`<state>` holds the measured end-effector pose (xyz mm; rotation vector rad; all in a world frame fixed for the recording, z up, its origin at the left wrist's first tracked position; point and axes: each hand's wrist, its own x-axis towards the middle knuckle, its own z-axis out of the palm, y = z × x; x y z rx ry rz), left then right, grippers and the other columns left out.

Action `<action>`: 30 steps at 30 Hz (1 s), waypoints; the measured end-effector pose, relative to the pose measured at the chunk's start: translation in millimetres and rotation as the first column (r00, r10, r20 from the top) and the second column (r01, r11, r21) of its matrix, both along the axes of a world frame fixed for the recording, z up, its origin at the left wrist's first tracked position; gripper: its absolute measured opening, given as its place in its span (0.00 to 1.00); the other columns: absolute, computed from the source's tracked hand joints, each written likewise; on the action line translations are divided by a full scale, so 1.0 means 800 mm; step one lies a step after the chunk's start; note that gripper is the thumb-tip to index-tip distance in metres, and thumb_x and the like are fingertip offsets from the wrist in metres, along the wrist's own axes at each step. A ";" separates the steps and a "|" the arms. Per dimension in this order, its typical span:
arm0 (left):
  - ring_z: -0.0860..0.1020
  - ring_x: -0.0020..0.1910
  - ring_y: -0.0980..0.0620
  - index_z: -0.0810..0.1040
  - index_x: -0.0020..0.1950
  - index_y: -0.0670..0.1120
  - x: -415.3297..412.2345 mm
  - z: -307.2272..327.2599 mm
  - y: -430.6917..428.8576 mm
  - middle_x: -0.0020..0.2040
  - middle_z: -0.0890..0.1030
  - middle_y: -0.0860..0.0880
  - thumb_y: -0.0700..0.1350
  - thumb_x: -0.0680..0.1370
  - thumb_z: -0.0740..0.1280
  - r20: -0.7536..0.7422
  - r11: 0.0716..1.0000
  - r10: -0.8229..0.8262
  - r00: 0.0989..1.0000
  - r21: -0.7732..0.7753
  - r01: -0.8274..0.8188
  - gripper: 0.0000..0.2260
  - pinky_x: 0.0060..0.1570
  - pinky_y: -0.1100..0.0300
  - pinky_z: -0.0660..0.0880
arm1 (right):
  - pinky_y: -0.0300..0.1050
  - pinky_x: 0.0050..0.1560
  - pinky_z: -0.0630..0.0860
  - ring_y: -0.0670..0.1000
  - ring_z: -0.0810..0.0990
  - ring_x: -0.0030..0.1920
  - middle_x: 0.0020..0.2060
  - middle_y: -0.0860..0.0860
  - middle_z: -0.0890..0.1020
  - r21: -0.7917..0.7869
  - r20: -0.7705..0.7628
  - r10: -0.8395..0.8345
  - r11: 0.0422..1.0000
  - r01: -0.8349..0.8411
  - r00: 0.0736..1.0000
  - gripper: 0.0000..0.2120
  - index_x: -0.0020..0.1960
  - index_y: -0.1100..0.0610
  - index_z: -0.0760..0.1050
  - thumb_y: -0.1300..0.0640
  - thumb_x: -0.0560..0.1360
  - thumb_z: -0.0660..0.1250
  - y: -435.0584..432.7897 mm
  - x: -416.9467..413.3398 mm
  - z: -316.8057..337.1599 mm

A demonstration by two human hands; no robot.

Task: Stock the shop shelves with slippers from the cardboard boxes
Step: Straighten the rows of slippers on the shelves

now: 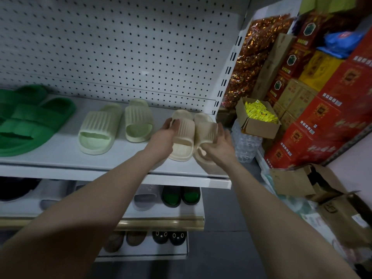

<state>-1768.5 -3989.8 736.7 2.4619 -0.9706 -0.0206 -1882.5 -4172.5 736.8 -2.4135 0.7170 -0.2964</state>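
Top shelf (pixel 100 166), white, pegboard (pixel 120 47) behind.

Beige pair (pixel 184 137) at the shelf's right end, centre-right of frame, the two slippers touching side by side. Left hand (pixel 163 135) grips the left slipper, fingers curled over its ribbed strap. Right hand (pixel 220 146) holds the right slipper, fingers wrapped round its outer side, thumb at the toe opening. That slipper sits tilted; cannot tell whether it rests on the shelf.

Just left of the beige pair: pale green pair (pixel 96 133), flat on the shelf. Far left: green slippers (pixel 30 121), stacked, blurred.

Lower shelf (pixel 171 213): grey slipper (pixel 144 198), black pair (pixel 181 195) with green insoles.

Lower right of frame: open cardboard boxes (pixel 298 182). Right of the shelf: small box (pixel 259 129) of yellow packets, red cartons (pixel 332 117) stacked behind it.
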 end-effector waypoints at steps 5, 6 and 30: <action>0.68 0.71 0.41 0.63 0.76 0.46 0.005 0.016 0.026 0.76 0.63 0.42 0.33 0.74 0.64 0.085 0.993 -0.044 0.995 -0.106 0.053 0.31 0.64 0.50 0.71 | 0.57 0.73 0.63 0.61 0.59 0.75 0.75 0.58 0.60 -0.157 0.159 -0.024 0.986 0.049 0.987 0.42 0.78 0.51 0.55 0.41 0.67 0.63 0.034 0.017 0.023; 0.66 0.72 0.42 0.65 0.76 0.46 0.008 0.021 0.035 0.76 0.65 0.42 0.33 0.74 0.65 0.103 0.990 -0.052 0.993 -0.128 0.065 0.30 0.65 0.50 0.70 | 0.58 0.71 0.66 0.62 0.63 0.73 0.73 0.59 0.62 -0.175 0.166 -0.009 0.984 0.038 0.986 0.41 0.77 0.51 0.56 0.44 0.67 0.65 0.045 0.023 0.028; 0.58 0.75 0.40 0.55 0.79 0.45 0.134 0.009 0.246 0.79 0.55 0.43 0.56 0.73 0.72 0.034 0.987 0.069 0.997 0.144 -0.073 0.42 0.72 0.50 0.61 | 0.56 0.71 0.65 0.56 0.59 0.76 0.78 0.49 0.57 -0.241 -0.180 0.244 0.928 -0.283 0.953 0.37 0.77 0.46 0.55 0.43 0.73 0.67 0.207 0.215 0.036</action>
